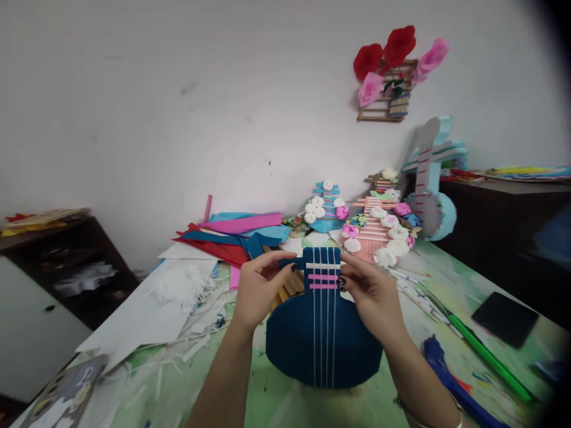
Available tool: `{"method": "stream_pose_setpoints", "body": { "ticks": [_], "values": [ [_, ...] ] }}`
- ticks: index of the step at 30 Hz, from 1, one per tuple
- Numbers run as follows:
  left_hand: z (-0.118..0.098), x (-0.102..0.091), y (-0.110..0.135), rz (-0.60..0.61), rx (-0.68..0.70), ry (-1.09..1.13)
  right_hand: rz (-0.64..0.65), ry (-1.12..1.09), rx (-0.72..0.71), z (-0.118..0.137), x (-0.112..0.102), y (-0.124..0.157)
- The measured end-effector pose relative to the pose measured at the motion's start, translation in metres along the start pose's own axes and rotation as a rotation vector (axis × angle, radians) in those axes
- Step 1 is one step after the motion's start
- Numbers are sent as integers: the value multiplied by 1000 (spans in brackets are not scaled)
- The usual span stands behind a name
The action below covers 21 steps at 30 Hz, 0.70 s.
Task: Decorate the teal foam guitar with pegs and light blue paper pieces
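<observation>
A dark blue craft guitar (pixel 289 339) stands upright over the table, facing me. White strings run down its neck and body. One white strip and two pink strips (pixel 323 286) cross the neck. My left hand (pixel 265 285) pinches a small dark blue peg (pixel 300 261) that juts from the neck's left side. On the other side, my right hand (pixel 372 291) grips the neck's edge between thumb and fingers, the rest of those fingers partly hidden behind it.
Crepe paper (pixel 245 223) and white sheets with scraps (pixel 178 291) lie left. Flower-trimmed craft guitars (pixel 329 205) lean against the wall. Right are a green knife-like tool (pixel 488 356), a blue glue gun (pixel 450 380), a black phone-like slab (pixel 505 318) and thin sticks (pixel 423 303).
</observation>
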State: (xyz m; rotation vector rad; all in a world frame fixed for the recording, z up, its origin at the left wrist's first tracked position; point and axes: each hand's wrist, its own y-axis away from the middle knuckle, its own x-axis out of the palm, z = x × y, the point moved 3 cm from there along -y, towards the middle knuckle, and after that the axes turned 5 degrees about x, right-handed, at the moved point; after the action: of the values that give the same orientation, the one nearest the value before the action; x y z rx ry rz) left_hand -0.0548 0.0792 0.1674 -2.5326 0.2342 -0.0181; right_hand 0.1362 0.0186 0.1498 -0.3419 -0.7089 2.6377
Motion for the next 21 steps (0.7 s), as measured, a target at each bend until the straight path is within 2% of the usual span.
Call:
{"method": "stream_pose_setpoints", "body": {
  "ticks": [5, 11, 15, 21],
  "values": [
    [4, -3, -1, 7, 10, -7, 109, -8, -8, 0, 2, -9],
    [-6, 2, 6, -73, 67, -62, 83, 62, -134, 8, -4, -4],
    [-14, 4, 11, -122, 133, -105, 77, 18, -164, 12, -5, 0],
    [-17, 3, 15, -129, 162, -131, 93, 60, -170, 14, -6, 4]
  ]
}}
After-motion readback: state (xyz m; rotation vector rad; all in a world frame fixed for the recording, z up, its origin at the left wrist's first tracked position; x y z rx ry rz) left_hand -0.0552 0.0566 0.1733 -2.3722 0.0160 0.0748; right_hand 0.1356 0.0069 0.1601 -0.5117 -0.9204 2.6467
